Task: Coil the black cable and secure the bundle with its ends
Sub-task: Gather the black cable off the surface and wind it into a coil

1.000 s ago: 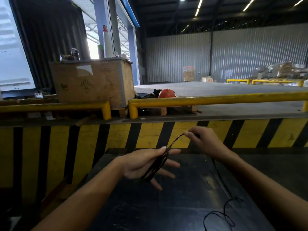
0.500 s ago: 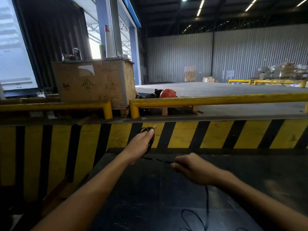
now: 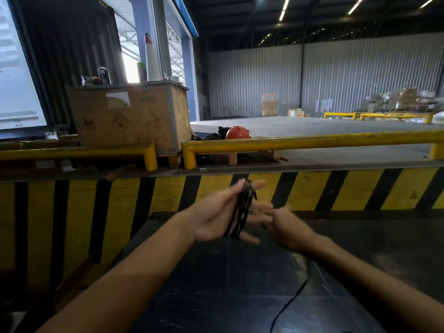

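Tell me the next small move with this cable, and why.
Probably lay one more loop: the left hand holds the coils across its open palm, the right hand is beside it, and loose cable trails over the dark table.

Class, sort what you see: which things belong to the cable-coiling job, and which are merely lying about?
Job: black cable, wound on the left hand; right hand; loose tail on the dark surface.
Lying about: wooden crate; orange hard hat; yellow railing.

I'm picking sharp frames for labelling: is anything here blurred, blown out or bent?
Head view: right hand motion-blurred, left hand and black cable sharper; daylight in the doorway blown out; yellow rail bowed by the wide lens.
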A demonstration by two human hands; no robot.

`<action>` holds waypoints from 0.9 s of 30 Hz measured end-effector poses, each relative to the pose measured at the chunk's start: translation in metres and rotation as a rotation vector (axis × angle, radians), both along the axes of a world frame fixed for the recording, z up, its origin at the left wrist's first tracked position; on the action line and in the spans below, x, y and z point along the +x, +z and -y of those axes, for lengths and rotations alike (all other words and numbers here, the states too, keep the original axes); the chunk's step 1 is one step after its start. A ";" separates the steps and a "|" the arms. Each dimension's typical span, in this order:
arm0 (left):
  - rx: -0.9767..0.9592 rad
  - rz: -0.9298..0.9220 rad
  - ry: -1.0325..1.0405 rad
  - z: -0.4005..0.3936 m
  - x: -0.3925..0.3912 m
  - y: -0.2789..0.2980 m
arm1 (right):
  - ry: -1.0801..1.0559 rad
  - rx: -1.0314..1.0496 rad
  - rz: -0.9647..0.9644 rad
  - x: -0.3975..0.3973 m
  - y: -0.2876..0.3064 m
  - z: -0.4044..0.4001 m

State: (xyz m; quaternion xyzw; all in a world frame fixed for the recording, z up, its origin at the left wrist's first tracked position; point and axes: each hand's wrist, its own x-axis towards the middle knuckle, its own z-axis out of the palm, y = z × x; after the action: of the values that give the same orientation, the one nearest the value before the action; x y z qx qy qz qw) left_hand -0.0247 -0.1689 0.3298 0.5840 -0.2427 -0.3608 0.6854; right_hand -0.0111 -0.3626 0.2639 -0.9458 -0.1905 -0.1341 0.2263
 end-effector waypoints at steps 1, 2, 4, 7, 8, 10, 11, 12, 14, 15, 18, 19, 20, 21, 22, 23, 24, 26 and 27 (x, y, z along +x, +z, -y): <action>-0.069 0.007 0.059 0.005 0.001 0.005 | 0.048 0.012 -0.010 -0.007 -0.011 -0.013; -0.128 0.017 0.121 0.008 0.004 0.009 | 0.086 0.036 -0.031 -0.015 -0.020 -0.026; -0.237 0.041 0.269 0.009 0.012 0.014 | 0.140 0.050 -0.099 -0.032 -0.030 -0.049; -0.256 0.108 0.480 -0.002 0.025 0.016 | 0.198 0.019 -0.150 -0.043 -0.023 -0.053; -0.206 0.156 0.532 -0.007 0.027 0.014 | 0.198 0.002 -0.160 -0.042 -0.015 -0.047; -0.040 0.307 0.626 -0.018 0.032 0.008 | 0.198 -0.040 -0.150 -0.037 0.005 -0.035; 0.129 0.460 0.664 -0.025 0.034 0.006 | 0.189 -0.060 -0.127 -0.033 0.016 -0.027; 0.370 0.657 0.668 -0.032 0.037 0.005 | 0.170 -0.087 -0.096 -0.028 0.027 -0.018; 0.820 0.938 0.542 -0.047 0.040 0.006 | 0.100 -0.151 -0.011 -0.016 0.048 0.004; 0.961 0.957 0.452 -0.051 0.039 0.007 | 0.056 -0.166 0.041 -0.010 0.057 0.015; 1.116 0.814 0.263 -0.050 0.023 0.008 | -0.038 -0.134 0.208 0.003 0.076 0.036; 1.101 0.775 0.214 -0.046 0.016 0.006 | -0.062 -0.131 0.256 0.007 0.077 0.038; 1.059 0.755 0.154 -0.042 0.012 0.003 | -0.090 -0.127 0.300 0.011 0.077 0.037; 0.997 0.739 0.081 -0.039 0.008 0.000 | -0.120 -0.112 0.338 0.015 0.076 0.033; 0.919 0.715 0.008 -0.034 0.003 -0.001 | -0.142 -0.089 0.363 0.019 0.072 0.029; 0.817 0.676 -0.042 -0.029 -0.003 0.000 | -0.157 -0.062 0.369 0.021 0.067 0.025; 0.681 0.618 -0.067 -0.025 -0.008 0.004 | -0.167 -0.036 0.350 0.022 0.062 0.021; 0.382 0.453 -0.055 -0.016 -0.016 0.018 | -0.150 -0.061 0.242 0.018 0.045 0.009; 0.242 0.387 -0.022 -0.013 -0.018 0.025 | -0.102 -0.121 0.194 0.013 0.036 0.000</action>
State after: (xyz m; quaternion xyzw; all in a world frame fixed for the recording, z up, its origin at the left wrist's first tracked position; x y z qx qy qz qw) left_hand -0.0422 -0.1558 0.3549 0.7175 -0.3310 -0.2761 0.5471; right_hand 0.0023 -0.3630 0.2997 -0.9487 -0.1708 -0.2248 0.1423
